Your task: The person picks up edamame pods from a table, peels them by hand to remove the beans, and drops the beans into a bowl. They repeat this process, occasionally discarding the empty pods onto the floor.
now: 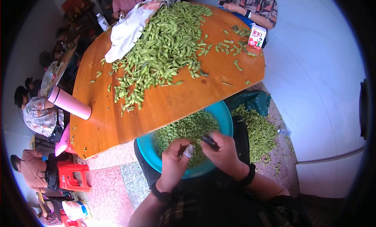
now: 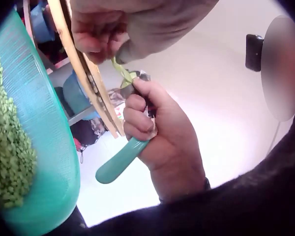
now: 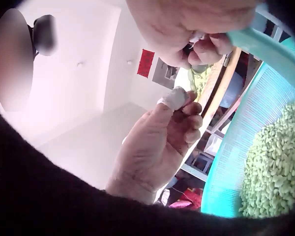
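Observation:
Over a teal basket [image 1: 228,125] of shelled green soybeans [image 1: 186,127], the two hands meet close together. My left hand [image 1: 175,160], its thumb wrapped in a white covering [image 3: 174,98], pinches one end of a green soybean pod [image 2: 122,70]. The pod's other end lies at the thumb of my right hand [image 1: 224,153]. That hand's fingers curl round a tool with a teal handle [image 2: 119,162]; a dark part of it shows near the thumb. The tool's working end is mostly hidden, so I cannot tell its kind.
A large pile of soybean pods [image 1: 168,43] covers much of the wooden table [image 1: 188,97], beside a white cloth [image 1: 129,35]. A pink tumbler [image 1: 70,103] and a juice carton [image 1: 256,37] stand near its edges. Empty-looking pods [image 1: 256,133] heap on the floor at right.

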A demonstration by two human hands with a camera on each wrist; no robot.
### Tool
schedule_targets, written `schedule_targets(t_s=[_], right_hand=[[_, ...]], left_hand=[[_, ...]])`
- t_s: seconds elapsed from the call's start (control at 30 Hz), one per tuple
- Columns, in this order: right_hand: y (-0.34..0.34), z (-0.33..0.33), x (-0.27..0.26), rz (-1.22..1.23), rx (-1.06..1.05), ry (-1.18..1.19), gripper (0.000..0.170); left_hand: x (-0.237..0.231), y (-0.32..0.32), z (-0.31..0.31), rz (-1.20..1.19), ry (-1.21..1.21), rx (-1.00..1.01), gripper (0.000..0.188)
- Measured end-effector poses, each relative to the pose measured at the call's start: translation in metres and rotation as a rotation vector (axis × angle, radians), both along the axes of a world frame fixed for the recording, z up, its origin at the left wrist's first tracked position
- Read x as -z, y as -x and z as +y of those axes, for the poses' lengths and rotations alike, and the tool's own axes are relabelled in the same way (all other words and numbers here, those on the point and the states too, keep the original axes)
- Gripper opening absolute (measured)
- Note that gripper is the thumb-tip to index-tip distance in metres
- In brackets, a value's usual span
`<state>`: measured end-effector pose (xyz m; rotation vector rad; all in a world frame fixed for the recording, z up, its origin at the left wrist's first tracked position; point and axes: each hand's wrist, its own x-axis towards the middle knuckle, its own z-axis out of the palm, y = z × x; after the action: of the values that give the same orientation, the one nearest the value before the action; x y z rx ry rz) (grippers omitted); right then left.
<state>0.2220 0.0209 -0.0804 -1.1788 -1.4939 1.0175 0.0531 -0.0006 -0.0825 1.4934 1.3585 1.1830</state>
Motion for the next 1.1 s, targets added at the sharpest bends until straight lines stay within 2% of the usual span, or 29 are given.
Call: schedule_targets(t_s=[0.1, 0.17, 0.2, 0.27, 0.37, 0.4, 0.43, 0.47, 0.53, 0.57, 0.63, 0.67, 0.73, 0.8, 0.83, 0.97, 1.07, 1.1], right_hand=[[-0.001, -0.001, 0.000, -0.049, -0.060, -0.012, 0.012], [0.001, -0.001, -0.001, -0.068, -0.075, -0.021, 0.012], [0.002, -0.001, -0.001, -0.040, -0.092, -0.005, 0.013], [0.004, -0.002, -0.002, -0.014, -0.109, 0.020, 0.013], [0.005, 0.000, 0.001, -0.001, -0.172, 0.121, 0.013], [0.005, 0.002, 0.007, 0.061, -0.203, 0.224, 0.012], [0.006, 0.004, 0.010, 0.123, -0.234, 0.325, 0.011], [0.004, 0.006, 0.009, 0.123, -0.235, 0.325, 0.011], [0.003, 0.011, 0.000, 0.176, -0.304, 0.539, 0.021], [0.002, 0.011, 0.003, 0.179, -0.299, 0.548, 0.021], [0.002, 0.014, 0.013, 0.043, -0.332, 0.267, 0.023], [0.003, 0.015, 0.016, 0.044, -0.331, 0.274, 0.023], [0.006, 0.019, 0.018, -0.010, -0.251, 0.112, 0.026], [0.006, 0.019, 0.007, -0.087, -0.239, 0.055, 0.025], [0.006, 0.018, 0.003, -0.163, -0.224, -0.006, 0.024], [0.011, 0.015, 0.007, -0.202, -0.189, -0.121, 0.015], [0.012, 0.015, 0.005, -0.184, -0.128, -0.100, 0.017], [0.008, 0.016, 0.007, -0.214, -0.072, -0.135, 0.016]], left_hand=[[0.004, 0.004, -0.001, 0.031, -0.052, 0.052, 0.009], [-0.001, 0.004, -0.002, -0.185, 0.201, 0.084, 0.014], [0.000, 0.005, -0.001, -0.187, 0.203, 0.082, 0.014], [0.003, 0.009, 0.000, -0.444, 0.338, 0.118, 0.020], [0.007, 0.016, 0.007, -0.496, 0.349, 0.202, 0.023], [0.007, 0.020, 0.009, -0.497, 0.350, 0.200, 0.023], [0.007, 0.023, 0.011, -0.597, 0.454, 0.239, 0.021], [0.007, 0.025, 0.013, -0.697, 0.560, 0.278, 0.019], [0.008, 0.026, 0.014, -0.634, 0.553, 0.265, 0.022], [0.008, 0.026, 0.013, -0.573, 0.550, 0.254, 0.025], [0.010, 0.026, 0.014, -0.582, 0.570, 0.263, 0.024], [0.010, 0.026, 0.015, -0.592, 0.583, 0.270, 0.023], [0.005, 0.021, 0.015, -0.571, 0.599, 0.285, 0.017], [0.009, 0.017, 0.016, -0.454, 0.448, 0.233, 0.011], [0.008, 0.011, 0.014, -0.252, 0.250, 0.219, 0.008], [0.025, 0.009, 0.014, -0.289, 0.142, 0.226, 0.006], [0.026, 0.010, 0.012, -0.209, 0.114, 0.237, 0.007], [0.024, 0.009, 0.012, -0.066, 0.130, 0.249, 0.007]])
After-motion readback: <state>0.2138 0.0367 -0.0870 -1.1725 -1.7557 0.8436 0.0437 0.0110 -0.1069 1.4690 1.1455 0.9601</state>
